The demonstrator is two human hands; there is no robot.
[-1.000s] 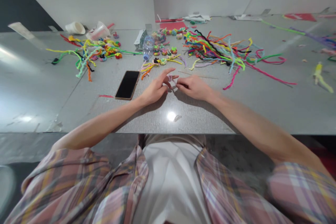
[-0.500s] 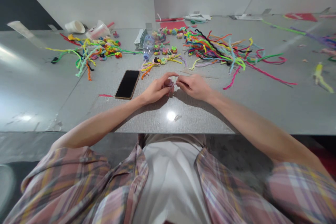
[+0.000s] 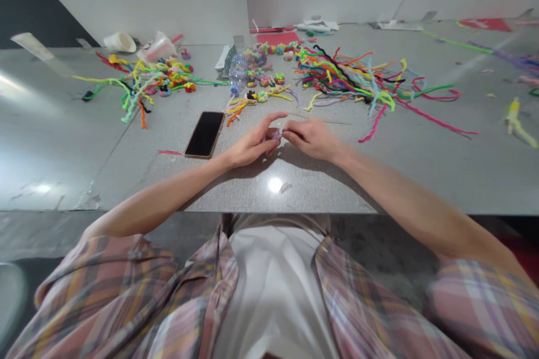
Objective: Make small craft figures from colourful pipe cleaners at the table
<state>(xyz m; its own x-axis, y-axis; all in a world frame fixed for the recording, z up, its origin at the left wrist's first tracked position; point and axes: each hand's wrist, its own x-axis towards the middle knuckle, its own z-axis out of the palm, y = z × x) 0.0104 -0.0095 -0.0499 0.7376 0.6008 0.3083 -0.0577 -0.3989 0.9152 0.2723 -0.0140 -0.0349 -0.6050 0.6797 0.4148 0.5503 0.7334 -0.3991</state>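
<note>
My left hand (image 3: 251,143) and my right hand (image 3: 312,138) meet over the grey table (image 3: 421,168), fingertips together. Between them they pinch a small pale purple pipe cleaner piece (image 3: 275,134), coiled and mostly hidden by the fingers. The left index finger stretches out above it; the other fingers curl round it. My right hand's fingers are bent and pressed on its right side.
A black phone (image 3: 205,134) lies just left of my left hand. Behind are a heap of colourful pipe cleaners (image 3: 353,78), small coiled pieces (image 3: 263,81), a water bottle (image 3: 237,72), a second heap (image 3: 147,84) and tipped cups (image 3: 158,49).
The pale coil, more visible a second ago, is now drawn tighter between the fingertips. Both hands stay in the same spot with small finger movements.
</note>
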